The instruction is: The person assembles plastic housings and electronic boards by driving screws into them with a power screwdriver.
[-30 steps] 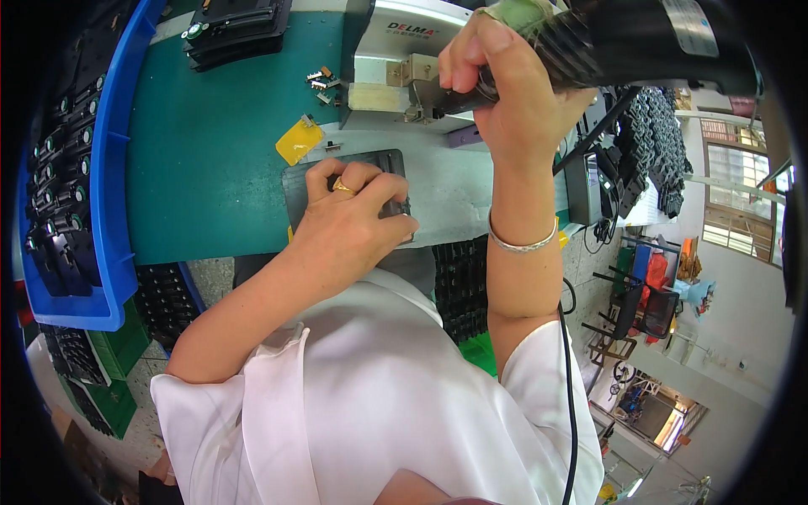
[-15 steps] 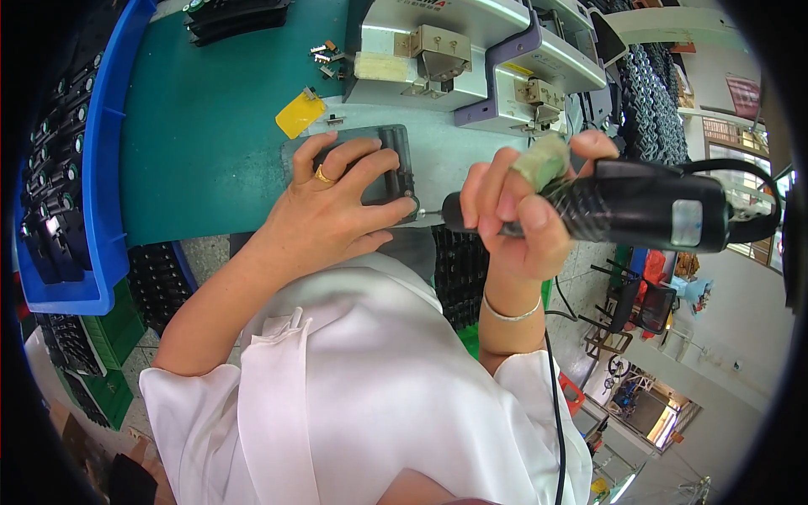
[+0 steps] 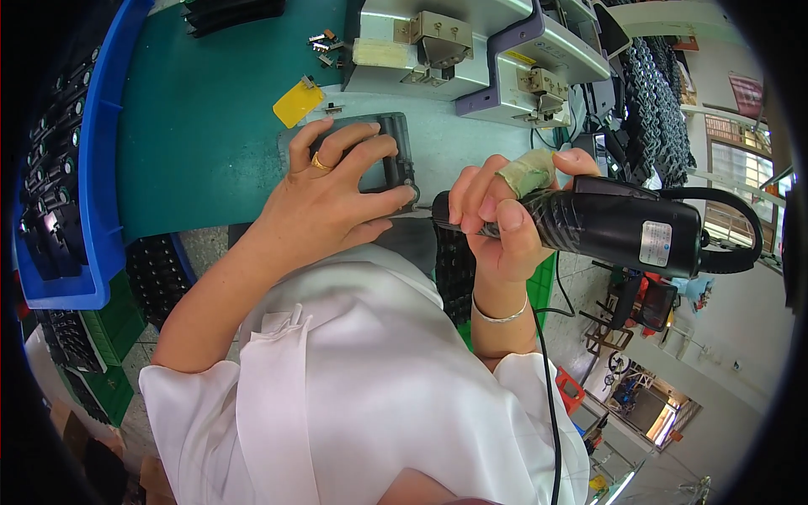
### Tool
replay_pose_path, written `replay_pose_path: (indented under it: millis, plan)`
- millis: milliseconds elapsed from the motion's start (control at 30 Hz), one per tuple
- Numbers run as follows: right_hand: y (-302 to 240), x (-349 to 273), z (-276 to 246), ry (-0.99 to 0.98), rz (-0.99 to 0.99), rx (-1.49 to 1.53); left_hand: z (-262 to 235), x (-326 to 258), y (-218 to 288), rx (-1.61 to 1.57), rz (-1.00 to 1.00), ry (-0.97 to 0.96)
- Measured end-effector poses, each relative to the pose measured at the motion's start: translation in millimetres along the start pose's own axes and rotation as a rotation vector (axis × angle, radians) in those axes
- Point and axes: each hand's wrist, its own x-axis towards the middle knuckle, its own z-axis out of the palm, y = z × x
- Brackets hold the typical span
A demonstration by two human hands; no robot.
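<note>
My left hand (image 3: 324,181) rests over a dark grey block-like fixture (image 3: 290,145) at the bench's near edge. Its bent fingers and thumb hold a black plastic piece (image 3: 394,130) at the fixture's right side; the palm hides much of both. In my right hand (image 3: 509,215) is a black electric screwdriver (image 3: 619,223), lying nearly level with its bit pointing left. The bit meets the near right corner of the black piece, close to my left thumb; whether a screw is there I cannot make out. Greenish tape wraps one finger of my right hand.
Beyond my left hand lie a yellow card (image 3: 298,103) and several small metal-and-black switches (image 3: 325,46). Grey-white machines (image 3: 429,50) stand at the back. A blue bin (image 3: 103,168) of black parts is at left. A cable (image 3: 547,370) hangs beside my right arm.
My right hand and the screwdriver have shifted left and slightly nearer, and the tool's rear end has dropped. My left hand stays on the fixture, its fingers slightly shifted.
</note>
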Motion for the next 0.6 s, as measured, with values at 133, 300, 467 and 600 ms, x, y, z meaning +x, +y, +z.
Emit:
replay_pose_path:
  millis: [133, 300, 467, 600]
  plan:
    - [4, -3, 0, -0.008, 0.014, -0.037, 0, -1, 0, -0.005, -0.001, 0.004]
    - [8, -8, 3, -0.034, -0.043, -0.111, 1, -1, -1, -0.01, -0.002, -0.002]
    - [14, -19, -3, -0.038, -0.066, -0.128, 0, 0, -1, -0.004, -0.011, -0.01]
    - [16, -17, 0, 0.016, -0.118, -0.1, 0, 2, -2, -0.002, -0.002, -0.025]
